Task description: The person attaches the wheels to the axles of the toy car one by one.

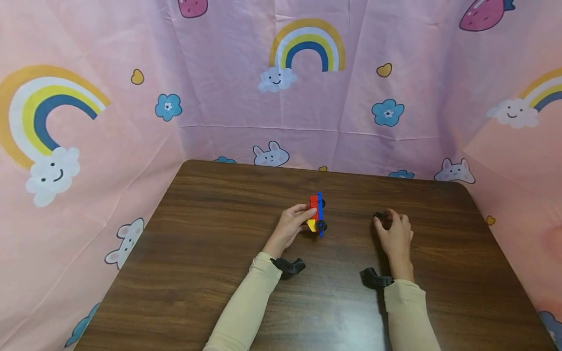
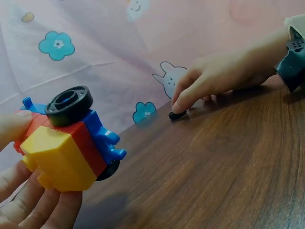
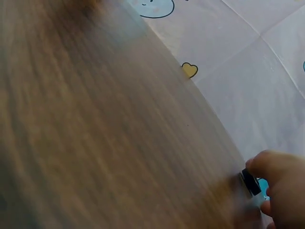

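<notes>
My left hand [image 1: 288, 226] grips a toy block car [image 1: 320, 210] above the table, thumb on one side and fingers on the other. The left wrist view shows the car's yellow end block [image 2: 59, 160], red blocks, blue base and a black wheel [image 2: 69, 106] on the near side. A second wheel pokes out below, mostly hidden. Over to the right, my right hand [image 1: 396, 236] pinches a small black wheel [image 3: 250, 182] between thumb and fingers, at the tabletop. The fingers cover part of it.
The brown wooden table [image 1: 210, 234] has its far edge close beyond both hands. A pink printed cloth [image 1: 237, 97] hangs behind it and along both sides. Each wrist wears a black strap mount, the left one [image 1: 290, 266] and the right one [image 1: 375, 279].
</notes>
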Motion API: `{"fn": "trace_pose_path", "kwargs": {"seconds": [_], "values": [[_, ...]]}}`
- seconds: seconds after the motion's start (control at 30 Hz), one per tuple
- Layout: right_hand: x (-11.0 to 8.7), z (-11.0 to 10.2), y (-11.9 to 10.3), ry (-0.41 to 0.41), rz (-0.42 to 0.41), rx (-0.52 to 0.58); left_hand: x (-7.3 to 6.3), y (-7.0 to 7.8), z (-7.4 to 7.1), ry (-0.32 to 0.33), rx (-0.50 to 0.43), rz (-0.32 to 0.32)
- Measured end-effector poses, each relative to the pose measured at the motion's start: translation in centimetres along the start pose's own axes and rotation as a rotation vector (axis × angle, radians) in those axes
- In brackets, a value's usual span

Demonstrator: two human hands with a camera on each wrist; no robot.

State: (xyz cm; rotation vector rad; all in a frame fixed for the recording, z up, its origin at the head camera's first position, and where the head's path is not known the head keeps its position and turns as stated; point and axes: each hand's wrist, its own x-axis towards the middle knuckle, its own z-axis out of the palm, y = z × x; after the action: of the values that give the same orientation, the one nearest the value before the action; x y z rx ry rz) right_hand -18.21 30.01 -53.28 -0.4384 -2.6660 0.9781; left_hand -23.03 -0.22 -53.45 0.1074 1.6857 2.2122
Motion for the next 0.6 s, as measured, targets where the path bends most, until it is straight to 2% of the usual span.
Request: {"fn": "trace_pose_path", "kwargs": {"seconds": [0.23,0.47,0.6], "values": [[0.04,0.11,0.17,0.000,-0.026,-0.029,0.05,-0.01,0.01,-0.003,0.013,-0.017],[0.00,0.33,0.41,0.029,-0.056,-0.042,-0.15,0.22,-0.21,-0.046,0.032,-0.033],[0.07,0.26,0.26,0.027,-0.054,-0.041,-0.21,0.30,-0.22,-0.047,0.029,-0.035]]}}
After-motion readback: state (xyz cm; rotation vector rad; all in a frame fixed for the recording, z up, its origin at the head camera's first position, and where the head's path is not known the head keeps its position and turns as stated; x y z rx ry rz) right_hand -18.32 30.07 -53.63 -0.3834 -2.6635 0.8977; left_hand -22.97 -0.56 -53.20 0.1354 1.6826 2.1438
